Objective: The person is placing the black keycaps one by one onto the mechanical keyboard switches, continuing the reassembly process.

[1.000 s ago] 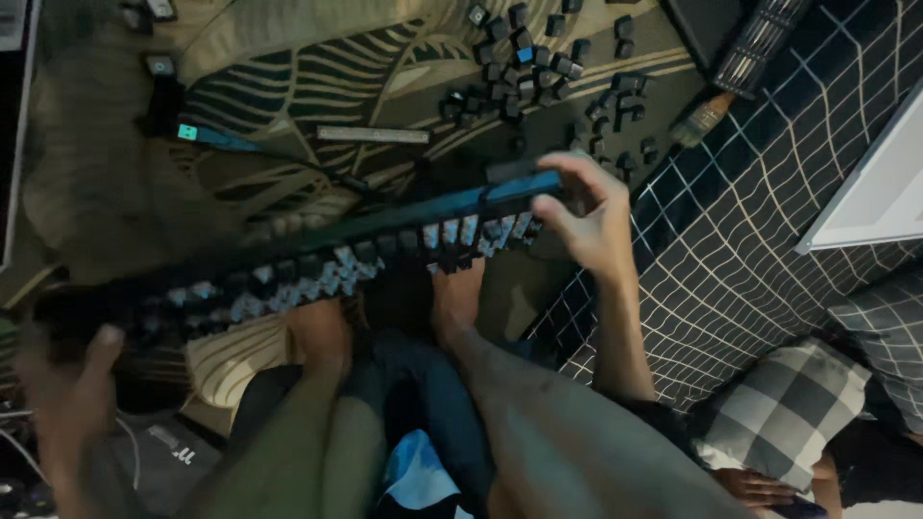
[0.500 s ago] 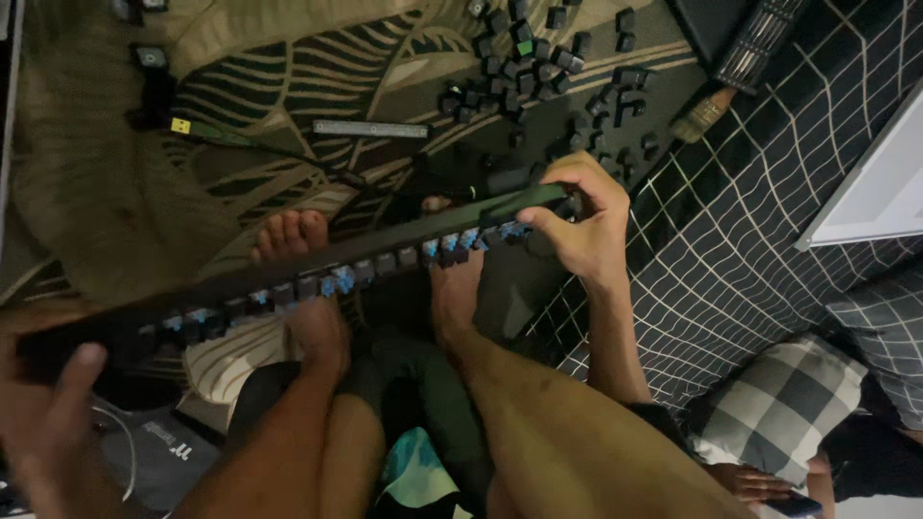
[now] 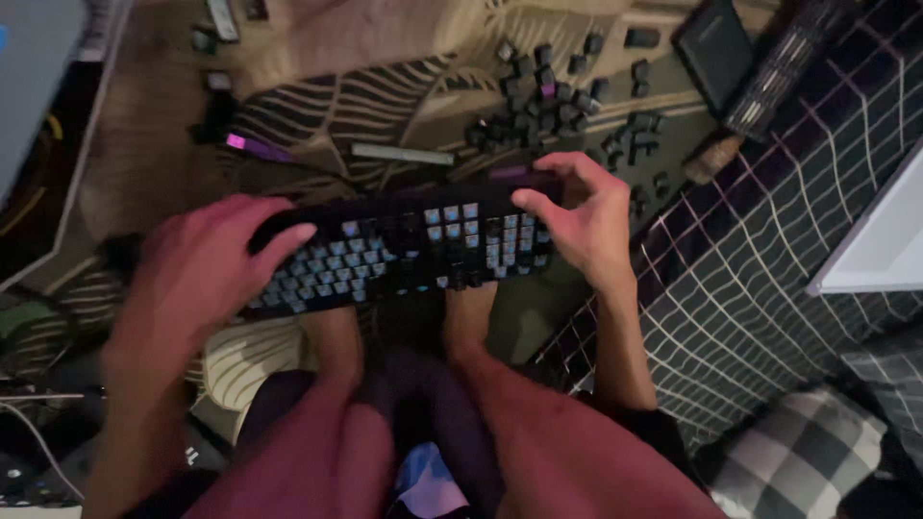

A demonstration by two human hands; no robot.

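Observation:
A black keyboard (image 3: 404, 250) with most keycaps off and its switches glowing pale blue is held level above my legs. My left hand (image 3: 197, 274) grips its left end, fingers spread over the top. My right hand (image 3: 582, 221) holds the right end, thumb on the near side and fingers curled over the far edge. Several loose black keycaps (image 3: 558, 91) lie scattered on the patterned rug (image 3: 317, 106) beyond the keyboard.
My bare legs (image 3: 461, 423) and feet lie under the keyboard. A checked dark blanket (image 3: 769, 240) covers the right side, with a checked cushion (image 3: 817, 457) lower right. A thin grey bar (image 3: 402, 154) and a purple-lit device (image 3: 252, 146) rest on the rug. Cables lie at the left edge.
The keyboard has swung from a slant to nearly level and turned its switch face up toward me. My left hand moved up and right, onto its left end.

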